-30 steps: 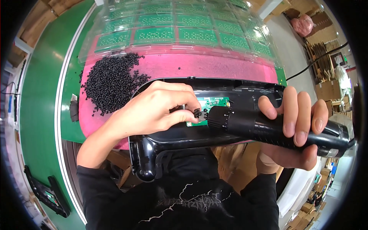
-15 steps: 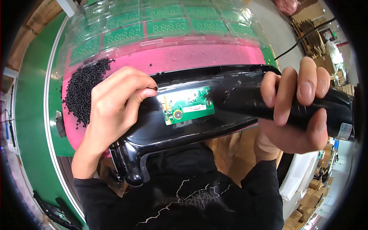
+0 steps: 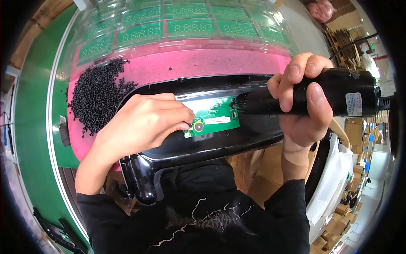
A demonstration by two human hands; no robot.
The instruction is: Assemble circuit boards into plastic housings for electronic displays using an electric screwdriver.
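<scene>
My left hand is closed in a pinch, with its fingertips at the left end of a green circuit board. The small black screw lately between those fingertips is hidden now. The board lies in a glossy black plastic housing that has a rounded stub at its lower left. My right hand wraps round the thick body of a black electric screwdriver, held nearly level. Its narrower front end points left, over the right end of the board. Whether the tip touches anything I cannot tell.
A heap of small black screws is on the pink mat, left of the housing, with a stray screw apart from it. Clear trays of green boards stand behind. A white plastic sheet hangs at the right.
My left hand has moved right and down, from the housing's upper edge to the board's left end. My right hand has brought the screwdriver slightly left and up.
</scene>
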